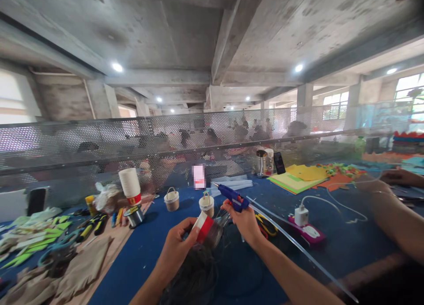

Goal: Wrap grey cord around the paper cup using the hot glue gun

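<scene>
My left hand (175, 247) is closed around a small paper cup (204, 227) with a red and white band, held on its side above the blue table cover (139, 256). Dark fibrous material (195, 274) hangs under that hand. My right hand (243, 219) grips a blue hot glue gun (232, 196), its nozzle pointing up and left, just right of the cup. A long clear glue stick (298, 245) runs from the back of the gun toward the lower right.
Two small cup baskets (172, 200) (206, 204) stand behind my hands. A stack of paper cups (130, 186), tape, pliers and green cutouts (36, 234) lie left. A power strip with charger (306, 225), coloured sheets (298, 174) and another person's arm (394, 216) are right. A mesh divider (165, 137) spans the back.
</scene>
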Demonstrator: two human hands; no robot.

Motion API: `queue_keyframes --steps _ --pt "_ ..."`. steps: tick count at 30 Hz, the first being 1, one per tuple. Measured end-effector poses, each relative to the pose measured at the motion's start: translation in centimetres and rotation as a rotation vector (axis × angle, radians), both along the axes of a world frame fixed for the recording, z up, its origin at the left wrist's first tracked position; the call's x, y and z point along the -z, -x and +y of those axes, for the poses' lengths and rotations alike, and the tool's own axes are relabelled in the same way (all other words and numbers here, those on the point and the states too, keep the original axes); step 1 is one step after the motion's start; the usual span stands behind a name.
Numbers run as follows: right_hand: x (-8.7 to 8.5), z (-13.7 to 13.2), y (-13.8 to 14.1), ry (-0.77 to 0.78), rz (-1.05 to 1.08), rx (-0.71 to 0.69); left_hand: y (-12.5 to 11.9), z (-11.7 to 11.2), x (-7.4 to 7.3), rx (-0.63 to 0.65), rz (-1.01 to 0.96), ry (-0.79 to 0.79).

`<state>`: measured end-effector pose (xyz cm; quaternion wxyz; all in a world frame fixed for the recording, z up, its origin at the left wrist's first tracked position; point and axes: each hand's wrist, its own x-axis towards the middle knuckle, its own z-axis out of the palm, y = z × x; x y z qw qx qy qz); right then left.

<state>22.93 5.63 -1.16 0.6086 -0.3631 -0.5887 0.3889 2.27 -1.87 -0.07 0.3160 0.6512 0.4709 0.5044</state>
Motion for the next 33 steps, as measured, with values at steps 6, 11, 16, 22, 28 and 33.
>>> queue_keyframes --steps 6,11,16,22,28,33 --pt "0.0 0.0 -0.1 -0.002 -0.03 0.012 -0.2 -0.3 -0.6 -0.002 -0.024 0.015" --pt "0.2 0.1 -0.1 -0.011 -0.024 0.005 -0.3 -0.4 -0.6 0.018 -0.039 0.025" --pt "0.5 0.2 0.0 -0.02 -0.019 -0.022 -0.1 -0.4 -0.3 0.037 -0.048 0.004" --pt "0.5 0.2 0.2 -0.011 -0.01 -0.043 -0.1 -0.6 -0.4 0.065 -0.077 -0.013" --pt "-0.1 -0.2 0.2 0.008 -0.021 -0.054 0.0 -0.6 -0.5 0.073 -0.074 -0.025" --pt "-0.5 -0.5 0.2 0.024 -0.003 -0.08 0.2 -0.7 -0.4 0.069 -0.098 -0.011"
